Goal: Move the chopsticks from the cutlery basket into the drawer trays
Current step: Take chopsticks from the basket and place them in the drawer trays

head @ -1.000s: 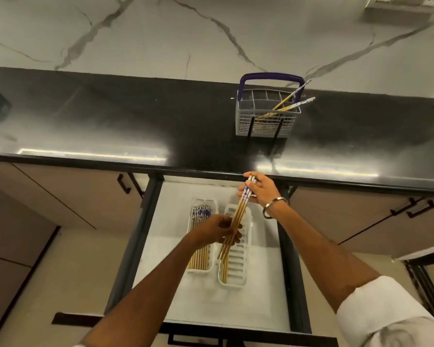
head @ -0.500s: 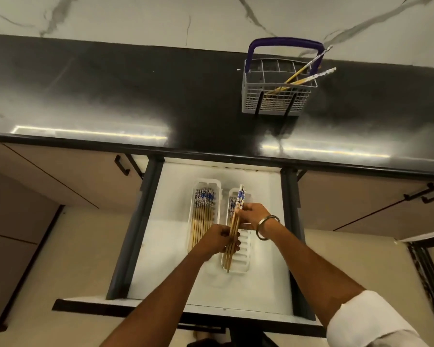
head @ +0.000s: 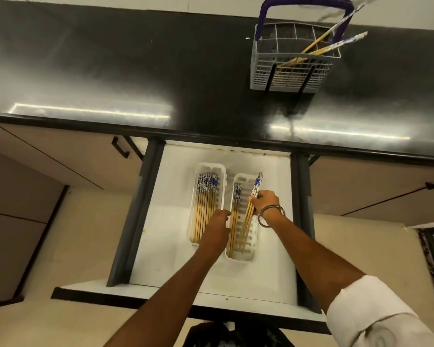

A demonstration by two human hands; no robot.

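The right hand (head: pixel 264 202) grips slanted chopsticks (head: pixel 251 211) over the right tray (head: pixel 254 234), while at its 9 o'clock the left hand (head: pixel 217 226) pinches chopsticks lying flat.

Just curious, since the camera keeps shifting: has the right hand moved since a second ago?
Yes. The right hand went from the countertop edge down over the right tray, lowering its chopsticks.

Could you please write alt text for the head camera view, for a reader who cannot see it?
Over an open drawer, the right hand lowers a few chopsticks into the right tray while the left hand rests between the two trays. The left tray already holds a neat row, and a few chopsticks remain in the cutlery basket on the dark counter.
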